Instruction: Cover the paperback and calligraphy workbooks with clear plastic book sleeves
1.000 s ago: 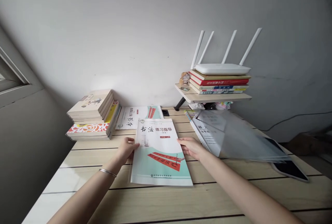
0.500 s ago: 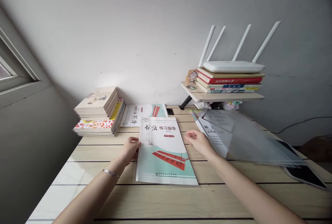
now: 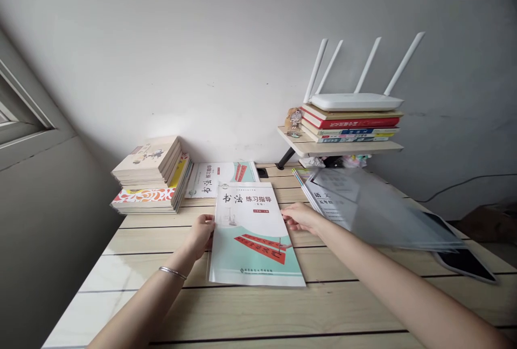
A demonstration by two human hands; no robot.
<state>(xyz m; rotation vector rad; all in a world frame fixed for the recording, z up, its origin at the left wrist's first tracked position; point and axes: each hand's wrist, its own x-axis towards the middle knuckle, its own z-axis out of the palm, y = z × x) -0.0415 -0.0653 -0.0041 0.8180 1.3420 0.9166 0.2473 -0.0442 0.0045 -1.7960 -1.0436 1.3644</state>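
A calligraphy workbook with a white and teal cover and red banners lies on the slatted wooden table in front of me. My left hand is closed on its left edge, thumb on top and fingers underneath. At the upper right edge, my right hand has its thumb at the cover and its curled fingers at the side, closed on that edge. Behind it, a second workbook with the same style of cover lies turned sideways, partly overlapped by the first.
Stacked books stand at the left by the wall. At right lie clear plastic covers over a booklet, with a dark tablet partly beneath. A raised shelf bears books and a white router.
My right hand has come left and its fingers have reached the workbook's right edge. My left hand stays on the left edge. The view has shifted slightly.
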